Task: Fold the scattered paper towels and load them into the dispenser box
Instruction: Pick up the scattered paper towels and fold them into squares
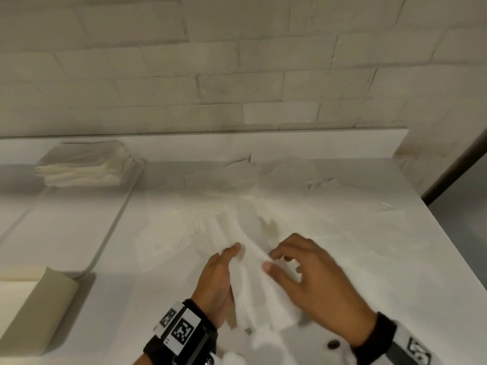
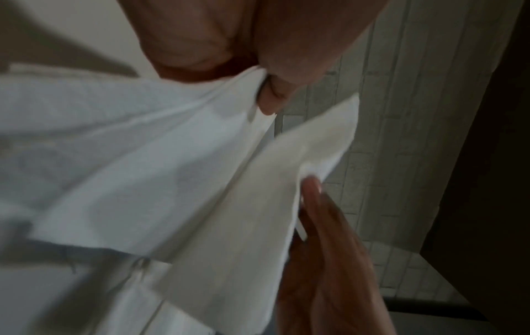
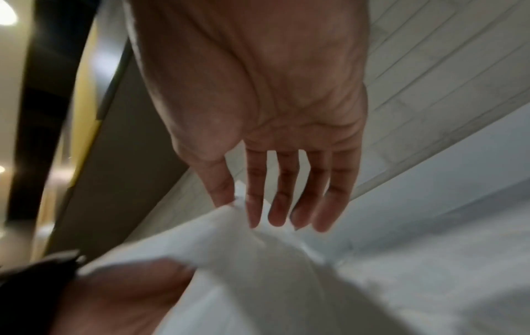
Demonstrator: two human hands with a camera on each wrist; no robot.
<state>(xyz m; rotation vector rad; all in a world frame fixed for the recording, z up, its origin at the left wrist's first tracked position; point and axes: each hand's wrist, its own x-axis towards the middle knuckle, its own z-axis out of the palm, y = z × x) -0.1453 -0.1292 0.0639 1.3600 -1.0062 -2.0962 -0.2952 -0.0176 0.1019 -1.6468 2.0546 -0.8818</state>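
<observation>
Centrally, at 6 o'clock on the surface point(image 1: 395, 233), left hand point(image 1: 218, 283) and right hand point(image 1: 313, 280) each pinch one paper towel point(image 1: 253, 293), lifted between them. Folded stack point(image 1: 84, 164) sits at 10 o'clock; loose sheets point(image 1: 263, 185) at 12.

Your bare left hand point(image 1: 218, 280) wears a black wrist strap point(image 1: 184, 335) carrying a white block printed with black square-patterned markers. Your bare right hand point(image 1: 313, 280) has a black fuzzy cuff point(image 1: 379, 335), then a white band with a similar black marker point(image 1: 419, 350).
</observation>
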